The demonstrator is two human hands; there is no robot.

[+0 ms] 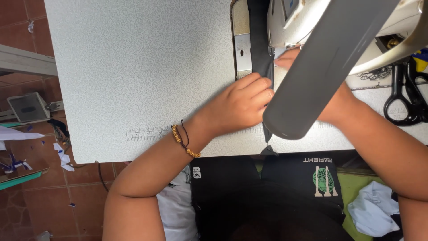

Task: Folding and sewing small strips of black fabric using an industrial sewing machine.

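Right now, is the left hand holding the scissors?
No, the left hand presses on the black fabric by the sewing machine, while the scissors lie untouched at the table's right.

Sewing workshop: sewing machine on grey worktable, scissors, fabric scraps on tiled floor.

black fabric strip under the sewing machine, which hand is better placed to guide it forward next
Probably the left hand: its fingers lie flat on the black fabric strip in plain view. The right hand is mostly hidden behind the grey lamp arm, near the needle.
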